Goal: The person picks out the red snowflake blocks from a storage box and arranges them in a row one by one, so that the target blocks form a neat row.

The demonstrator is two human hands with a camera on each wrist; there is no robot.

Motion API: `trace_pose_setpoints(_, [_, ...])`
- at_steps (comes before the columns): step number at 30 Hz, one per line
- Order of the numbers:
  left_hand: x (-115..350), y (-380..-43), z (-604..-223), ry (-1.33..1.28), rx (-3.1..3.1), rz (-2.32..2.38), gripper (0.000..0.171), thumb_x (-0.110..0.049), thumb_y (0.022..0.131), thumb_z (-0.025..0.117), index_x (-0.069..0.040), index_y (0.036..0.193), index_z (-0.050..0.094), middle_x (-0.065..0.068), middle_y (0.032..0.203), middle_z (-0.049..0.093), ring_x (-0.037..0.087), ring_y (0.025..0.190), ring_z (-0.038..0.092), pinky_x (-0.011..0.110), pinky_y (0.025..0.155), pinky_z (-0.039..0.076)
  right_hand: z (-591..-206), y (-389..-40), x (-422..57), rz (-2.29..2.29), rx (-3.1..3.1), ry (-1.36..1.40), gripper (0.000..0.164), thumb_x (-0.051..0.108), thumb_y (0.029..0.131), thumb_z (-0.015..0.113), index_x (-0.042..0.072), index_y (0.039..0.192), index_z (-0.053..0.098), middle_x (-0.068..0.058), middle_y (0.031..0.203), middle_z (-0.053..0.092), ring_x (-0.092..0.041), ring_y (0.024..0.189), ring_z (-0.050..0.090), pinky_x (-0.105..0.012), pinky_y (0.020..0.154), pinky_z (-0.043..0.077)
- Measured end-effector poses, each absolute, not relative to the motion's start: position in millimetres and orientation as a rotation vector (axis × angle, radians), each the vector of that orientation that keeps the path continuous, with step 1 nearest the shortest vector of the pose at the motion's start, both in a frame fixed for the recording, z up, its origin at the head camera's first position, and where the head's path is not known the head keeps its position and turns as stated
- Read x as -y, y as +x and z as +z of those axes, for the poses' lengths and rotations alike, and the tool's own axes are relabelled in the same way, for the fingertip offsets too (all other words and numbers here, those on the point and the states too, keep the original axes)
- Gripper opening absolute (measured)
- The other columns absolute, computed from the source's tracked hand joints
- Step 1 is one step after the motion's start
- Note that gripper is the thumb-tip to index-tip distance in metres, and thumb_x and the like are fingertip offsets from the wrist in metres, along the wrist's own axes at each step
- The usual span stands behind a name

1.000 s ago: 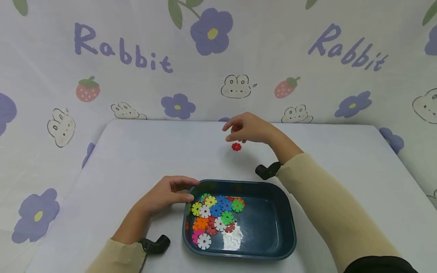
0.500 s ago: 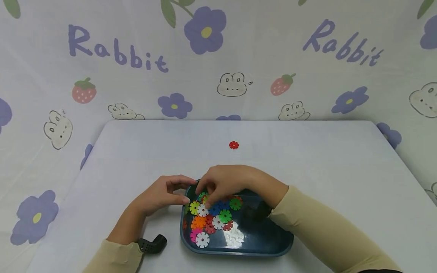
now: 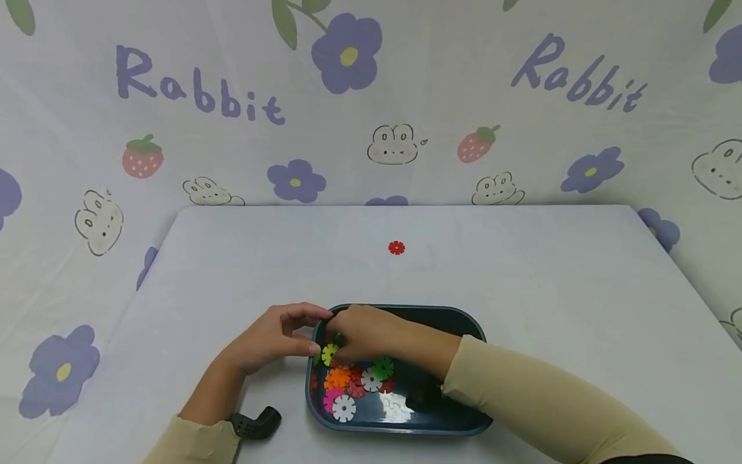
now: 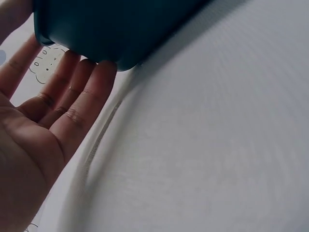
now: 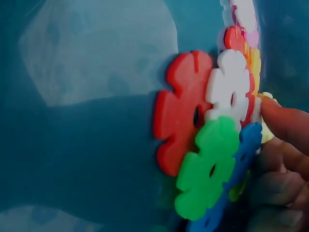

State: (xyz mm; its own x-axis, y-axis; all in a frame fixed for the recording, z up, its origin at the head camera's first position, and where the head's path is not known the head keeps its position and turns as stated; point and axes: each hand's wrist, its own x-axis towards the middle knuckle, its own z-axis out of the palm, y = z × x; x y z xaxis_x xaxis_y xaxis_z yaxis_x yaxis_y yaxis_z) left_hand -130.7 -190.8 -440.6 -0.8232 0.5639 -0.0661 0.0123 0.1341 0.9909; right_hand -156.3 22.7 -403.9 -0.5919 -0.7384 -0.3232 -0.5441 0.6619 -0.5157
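A dark teal tray (image 3: 446,419) holds several flower-shaped plastic discs, among them a white disc (image 3: 344,408), an orange disc (image 3: 338,378) and a green disc (image 5: 210,169). My left hand (image 3: 266,338) rests at the tray's far left corner, fingertips against its outer wall and rim. In the left wrist view its fingers (image 4: 79,113) are nearly straight. Inside the tray, my right hand (image 3: 368,335) reaches down among the discs on the left side. Its thumb is beside a pale yellow disc (image 5: 268,126); whether it pinches one I cannot tell. The right hand hides part of the pile.
One red flower disc (image 3: 397,247) lies alone on the white table (image 3: 261,258), beyond the tray. Behind the table hangs a patterned cloth (image 3: 232,148) with rabbits and flowers. A black wrist device (image 3: 257,423) is on the left wrist.
My right hand has come back from near the red disc on the table and gone down into the pile in the tray. The left hand stays at the tray's corner.
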Motion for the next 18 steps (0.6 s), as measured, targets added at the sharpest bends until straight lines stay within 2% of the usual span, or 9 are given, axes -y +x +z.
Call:
trace_pose_setpoints(6, [190.1, -130.9, -443.2, 0.563, -1.981, 1.746, 0.047, -0.009, 0.084, 0.075, -0.01, 0.129, 0.062, 0.008, 0.129, 0.063, 0.027, 0.12, 0.057, 0.036, 0.096, 0.052, -406.7, -157.9, -26.2, -0.587, -2.344, -1.028, 0.012, 0.029, 0.085, 0.076, 0.02, 0.084, 0.068, 0.009, 0.071, 0.063, -0.008, 0.062, 0.056, -0.018, 0.059, 0.051])
trace_pose_setpoints(13, [190.5, -131.8, -444.8, 0.574, -1.99, 1.755, 0.047, -0.006, 0.084, 0.074, -0.009, 0.129, 0.061, 0.008, 0.129, 0.062, 0.025, 0.12, 0.058, 0.034, 0.097, 0.051, -401.8, -155.8, -29.9, -0.608, -2.316, -1.085, 0.023, 0.032, 0.081, 0.081, 0.022, 0.072, 0.062, 0.012, 0.063, 0.061, -0.005, 0.058, 0.055, -0.02, 0.054, 0.048])
trace_pose_setpoints(18, [191.2, -131.7, -446.4, 0.586, -1.996, 1.76, 0.044, -0.006, 0.084, 0.074, -0.01, 0.127, 0.062, 0.008, 0.127, 0.064, 0.025, 0.12, 0.058, 0.033, 0.098, 0.05, -398.1, -154.9, -31.3, -0.642, -2.33, -1.129, 0.029, 0.037, 0.077, 0.084, 0.022, 0.069, 0.06, 0.013, 0.062, 0.059, -0.003, 0.059, 0.055, -0.019, 0.054, 0.048])
